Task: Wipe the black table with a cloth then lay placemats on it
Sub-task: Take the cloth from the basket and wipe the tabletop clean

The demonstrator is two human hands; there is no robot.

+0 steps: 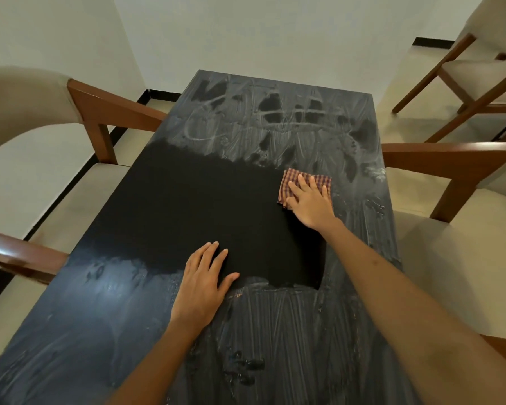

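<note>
I see the black table (pixel 105 311) filling most of the view, running away from me under both hands. Its surface is split: a dull, clean black patch sits between and ahead of the two hands, while greyish streaky smears cover the far end beyond the right hand, the strip to the right of it, and the near part around my forearms. Dark blotches break up the far smeared zone.

Chairs next. A wood-and-cream chair (pixel 79 118) stands left of the left hand, its arm touching or just meeting the table edge, can't tell which. Another chair (pixel 456 206) sits right of the right hand, arm near the table edge. A third chair (pixel 479 74) is well beyond the right hand, apart from the table, on the pale floor (pixel 415 109).

Left hand (pixel 203 285): flat on the table, fingers straight and together, thumb out, holding nothing, at the near edge of the clean patch.

Right hand (pixel 310 200): farther out and to the right of the left hand, palm down, fingers spread wide and straight, pressing on the cloth.

Cloth (pixel 292 178): small red checked folded square, flat on the table, under the right fingers, sticking out ahead and left of them, right at the border of clean and smeared surface.
</note>
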